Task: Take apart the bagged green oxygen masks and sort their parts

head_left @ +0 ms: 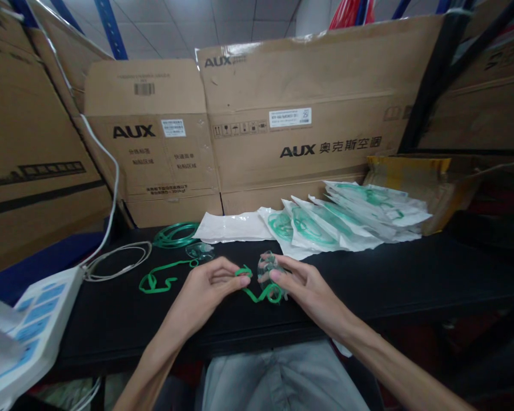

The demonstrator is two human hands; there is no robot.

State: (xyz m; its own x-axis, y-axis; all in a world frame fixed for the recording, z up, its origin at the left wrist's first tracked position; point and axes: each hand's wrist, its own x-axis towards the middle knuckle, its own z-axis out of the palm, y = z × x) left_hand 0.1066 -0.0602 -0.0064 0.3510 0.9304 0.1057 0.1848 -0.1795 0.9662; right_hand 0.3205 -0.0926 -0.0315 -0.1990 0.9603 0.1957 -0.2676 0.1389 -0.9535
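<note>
Near the front edge of the black table, my left hand [216,281] pinches a bunched green strap [257,297]. A clear plastic mask [269,267] is held between the thumb and fingers of my right hand [297,279]. The strap runs from my left fingertips to a green loop at the mask's lower side. To the left lies a second clear mask [200,251] with its own green strap [158,281] spread on the table. Behind that is a coil of green tubing [175,234].
White packets [312,225] showing green tubing overlap at the back right, beside a flat white pouch [233,226]. Tall cardboard [317,85] stands behind. A white power strip [47,325] and a coiled white cable [117,261] are on the left. A cardboard box [439,200] is at the right.
</note>
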